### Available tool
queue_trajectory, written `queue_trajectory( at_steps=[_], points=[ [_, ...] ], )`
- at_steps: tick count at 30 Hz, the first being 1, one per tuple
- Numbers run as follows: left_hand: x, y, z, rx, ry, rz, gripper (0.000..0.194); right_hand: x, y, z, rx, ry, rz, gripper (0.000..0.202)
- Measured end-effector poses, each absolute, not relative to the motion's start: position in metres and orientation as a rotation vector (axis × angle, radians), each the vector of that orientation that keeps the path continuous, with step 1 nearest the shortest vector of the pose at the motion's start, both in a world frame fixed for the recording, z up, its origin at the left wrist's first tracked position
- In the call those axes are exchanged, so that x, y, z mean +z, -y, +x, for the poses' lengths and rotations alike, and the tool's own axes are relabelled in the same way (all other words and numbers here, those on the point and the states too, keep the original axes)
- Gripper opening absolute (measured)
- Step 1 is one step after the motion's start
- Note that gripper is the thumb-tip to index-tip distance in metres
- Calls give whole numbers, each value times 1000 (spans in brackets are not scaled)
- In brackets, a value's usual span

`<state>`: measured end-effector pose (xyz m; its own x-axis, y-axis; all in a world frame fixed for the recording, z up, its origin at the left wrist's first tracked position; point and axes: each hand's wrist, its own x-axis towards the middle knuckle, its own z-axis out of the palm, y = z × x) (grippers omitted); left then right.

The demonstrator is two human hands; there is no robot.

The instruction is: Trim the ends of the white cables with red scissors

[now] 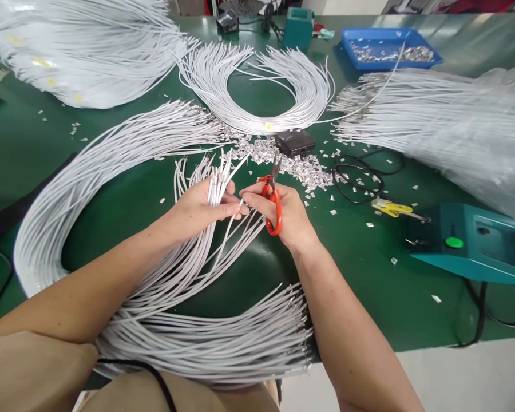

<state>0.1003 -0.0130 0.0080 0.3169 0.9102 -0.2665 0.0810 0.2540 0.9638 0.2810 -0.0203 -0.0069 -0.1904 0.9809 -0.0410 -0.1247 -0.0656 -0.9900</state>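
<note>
A bunch of white wires (pixel 217 186) stands up in the grip of my left hand (pixel 197 206), its thumb and fingers closed round them. My right hand (pixel 289 214) holds scissors (pixel 275 212) with red handles, their dark blades pointing up and away from me. Its thumb and forefinger also pinch near a single wire (pixel 229 226) beside my left fingertips. Below my hands, more white wires (pixel 189 263) from the same bundle curve across the table. Another row of wire ends (pixel 257 332) lies close to my body.
White scraps (pixel 304 169) lie heaped beside a black box (pixel 295 143). A teal machine (pixel 476 243) with a green button stands at right, near black cables. Further wire bundles (pixel 257 117) and a blue tray (pixel 390 48) of small pieces sit at the back of the green table (pixel 347 297).
</note>
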Motion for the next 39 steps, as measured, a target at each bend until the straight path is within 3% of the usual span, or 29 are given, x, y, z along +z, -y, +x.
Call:
queue_trajectory(
  at_steps=[11, 19, 23, 26, 29, 34, 39],
  points=[
    [9, 12, 101, 771, -1154, 1136, 36, -10, 20, 274, 1424, 1152, -1126, 26],
    [8, 18, 102, 869, -1283, 1467, 44, -11, 27, 268, 881, 1542, -1059, 16],
    [5, 14, 98, 886, -1282, 1462, 40, -11, 29, 266, 945, 1541, -957, 21],
    [4, 11, 95, 865, -1310, 1380, 42, -11, 25, 271, 997, 1298, -1225, 30],
    [6, 9, 95, 834, -1329, 1317, 46, -12, 20, 278, 934, 1415, -1469, 25],
    [8, 7, 95, 820, -1324, 1270, 48, -20, 19, 280, 508, 1987, -1607, 22],
    [7, 6, 92, 823, -1326, 1261, 48, -31, 21, 279, 87, 2154, -1624, 21]
  ],
)
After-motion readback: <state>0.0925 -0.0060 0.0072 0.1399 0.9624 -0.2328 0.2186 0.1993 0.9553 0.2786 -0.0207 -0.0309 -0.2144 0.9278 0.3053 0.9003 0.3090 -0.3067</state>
